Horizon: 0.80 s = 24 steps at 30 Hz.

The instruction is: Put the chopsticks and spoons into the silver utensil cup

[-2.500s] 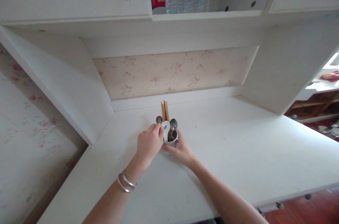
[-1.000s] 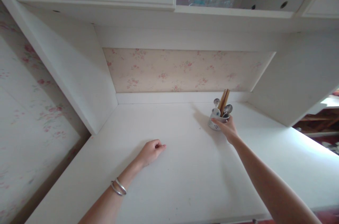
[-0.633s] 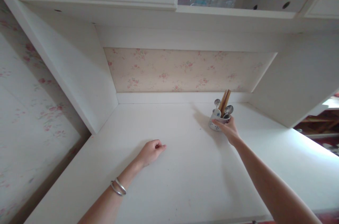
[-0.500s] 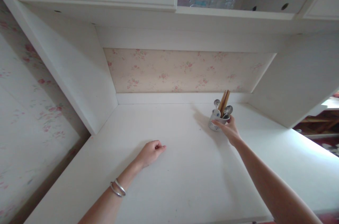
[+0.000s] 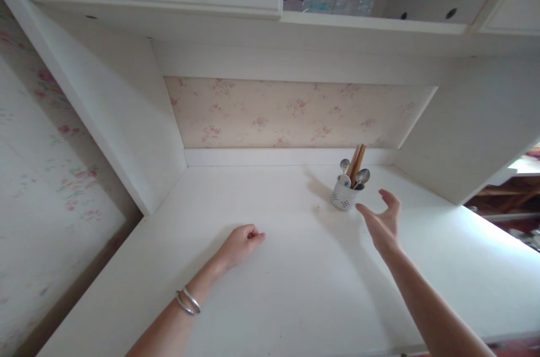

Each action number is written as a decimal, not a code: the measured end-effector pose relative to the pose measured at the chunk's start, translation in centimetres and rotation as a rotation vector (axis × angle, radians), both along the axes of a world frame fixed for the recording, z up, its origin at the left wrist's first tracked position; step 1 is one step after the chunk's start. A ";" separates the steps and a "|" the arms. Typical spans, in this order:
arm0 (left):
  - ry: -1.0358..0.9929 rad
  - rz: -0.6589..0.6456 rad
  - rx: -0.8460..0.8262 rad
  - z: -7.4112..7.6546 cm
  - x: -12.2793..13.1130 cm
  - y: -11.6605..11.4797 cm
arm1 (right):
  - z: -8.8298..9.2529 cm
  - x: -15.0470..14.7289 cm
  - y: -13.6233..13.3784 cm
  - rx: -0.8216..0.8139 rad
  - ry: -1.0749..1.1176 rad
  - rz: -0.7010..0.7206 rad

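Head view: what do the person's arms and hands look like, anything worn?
Left hand and right hand are ungloved; left forearm and right forearm show no sleeves. Two silver bangles circle the left forearm near the wrist; the right has none.

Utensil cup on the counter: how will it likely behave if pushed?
The white cup may tip if pushed high: chopsticks and spoons rise well above its rim. Pushed low, it probably slides, standing upright on a smooth-looking counter.

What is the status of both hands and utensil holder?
Right hand open beside perforated utensil holder; left hand loosely curled. Holder upright, chopsticks and spoons inside. Nothing between right hand and holder.
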<state>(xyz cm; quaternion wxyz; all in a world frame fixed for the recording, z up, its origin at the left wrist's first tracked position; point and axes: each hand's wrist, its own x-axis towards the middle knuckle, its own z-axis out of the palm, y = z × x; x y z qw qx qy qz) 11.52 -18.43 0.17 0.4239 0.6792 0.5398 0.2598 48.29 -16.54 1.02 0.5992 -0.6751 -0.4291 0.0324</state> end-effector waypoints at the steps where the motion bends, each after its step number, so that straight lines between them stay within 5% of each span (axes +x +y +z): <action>1: -0.001 0.002 0.002 -0.1 0.0 0.0 | 0.2 -1.0 -0.6 0.040 0.000 -0.014; 3: -0.006 0.001 0.013 -0.2 0.1 0.0 | 0.5 -3.6 -1.6 0.118 0.057 0.049; 5: -0.011 0.002 0.025 -0.4 0.1 0.1 | 0.6 -6.8 -2.1 0.142 0.156 0.260; 11: 0.010 0.007 0.074 -0.9 0.1 0.2 | -0.3 -17.9 -1.9 -0.398 0.142 0.901; 16: -0.006 0.028 0.172 -1.3 -0.2 0.5 | -1.7 -23.2 -1.0 -0.444 0.033 0.949; 24: 0.039 -0.013 0.210 -1.5 -0.5 0.2 | -2.8 -22.7 -2.0 -0.359 0.051 0.972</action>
